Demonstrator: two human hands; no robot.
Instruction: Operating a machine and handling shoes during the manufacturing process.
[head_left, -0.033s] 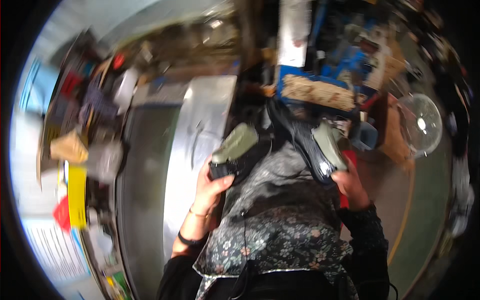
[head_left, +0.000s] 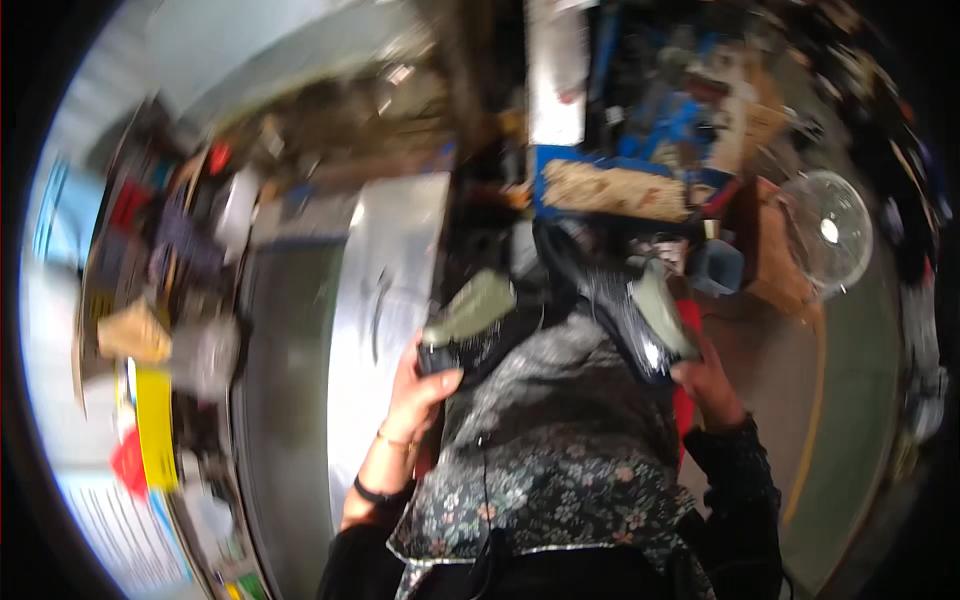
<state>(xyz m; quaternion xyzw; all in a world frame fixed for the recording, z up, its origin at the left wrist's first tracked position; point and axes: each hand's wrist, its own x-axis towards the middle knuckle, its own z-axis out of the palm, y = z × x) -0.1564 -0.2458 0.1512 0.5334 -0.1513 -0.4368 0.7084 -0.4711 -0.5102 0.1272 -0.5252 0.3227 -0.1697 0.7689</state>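
My left hand is closed around the near end of a black shoe with a sage-green panel, thumb on the black part. My right hand grips the near end of a second black shoe that has a similar green panel. Both shoes are held over my lap, their far ends angled in toward each other. Whether the green panels are soles or uppers is unclear through the blur. A grey cloth and a floral apron lie beneath them.
Left of my hands runs a shiny metal surface with a thin curved item on it. Ahead stands a blue tray bearing a rough beige block. A grey-blue cup, a cardboard box and a clear round bowl are at the right.
The whole view has shifted, with the surroundings lower and slightly left in the picture. Both hands keep their hold on the shoes.
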